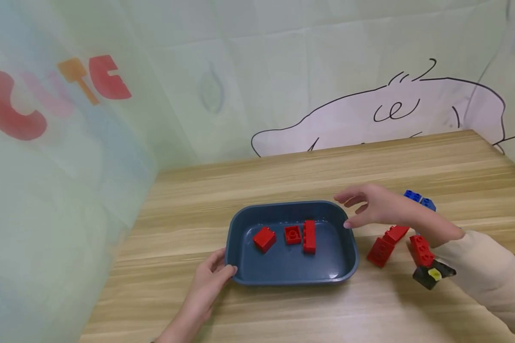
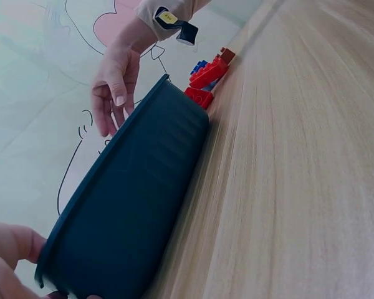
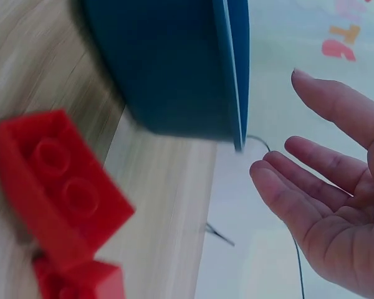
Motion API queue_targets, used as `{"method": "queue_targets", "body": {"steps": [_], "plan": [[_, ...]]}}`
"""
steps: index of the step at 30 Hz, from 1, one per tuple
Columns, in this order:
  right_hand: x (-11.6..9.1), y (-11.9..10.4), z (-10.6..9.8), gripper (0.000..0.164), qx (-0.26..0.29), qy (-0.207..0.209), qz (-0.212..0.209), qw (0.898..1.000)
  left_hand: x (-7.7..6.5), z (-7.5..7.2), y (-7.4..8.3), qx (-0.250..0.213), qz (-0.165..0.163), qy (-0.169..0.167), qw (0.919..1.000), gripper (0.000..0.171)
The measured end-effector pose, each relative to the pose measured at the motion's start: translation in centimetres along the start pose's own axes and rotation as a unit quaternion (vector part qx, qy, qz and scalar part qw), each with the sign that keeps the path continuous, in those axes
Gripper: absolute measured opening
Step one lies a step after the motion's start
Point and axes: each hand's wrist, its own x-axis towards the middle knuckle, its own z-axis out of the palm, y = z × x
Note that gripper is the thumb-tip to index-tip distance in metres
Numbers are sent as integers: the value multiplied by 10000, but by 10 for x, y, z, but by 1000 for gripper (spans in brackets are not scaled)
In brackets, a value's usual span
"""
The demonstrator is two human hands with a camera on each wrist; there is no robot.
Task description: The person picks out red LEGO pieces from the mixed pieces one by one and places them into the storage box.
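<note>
A dark blue tray (image 1: 283, 277) sits on the wooden table with three red toy bricks inside: a blocky one (image 1: 264, 239), a small square one (image 1: 293, 235) and a long narrow one (image 1: 309, 237). My left hand (image 1: 208, 281) grips the tray's left edge, thumb over the rim and fingers against the outer wall. At the tray's right end hovers my right hand (image 1: 371, 206), its fingers spread and bent slightly, holding nothing. The right wrist view shows the same hand (image 3: 336, 180) beside the rim, palm bare.
Right of the tray lie more red bricks (image 1: 380, 252), partly under the right forearm. Blue bricks (image 1: 413, 195) are behind that forearm. A black strap with a yellow tag (image 1: 435, 274) is at the right cuff. A printed cloth (image 1: 223, 95) stands along the table's back and left.
</note>
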Motion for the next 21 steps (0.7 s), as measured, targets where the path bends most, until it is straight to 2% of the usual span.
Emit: {"method": "queue_targets", "body": {"steps": [12,21], "plan": [[-29,26,-16,62,-26,455,111,9989,0,-1,-1,-69,41,-8,10000,56],[-47,45,-21,61,-129,701,409,9966,1,-1,-1,-71,5,-22,10000,56]]}}
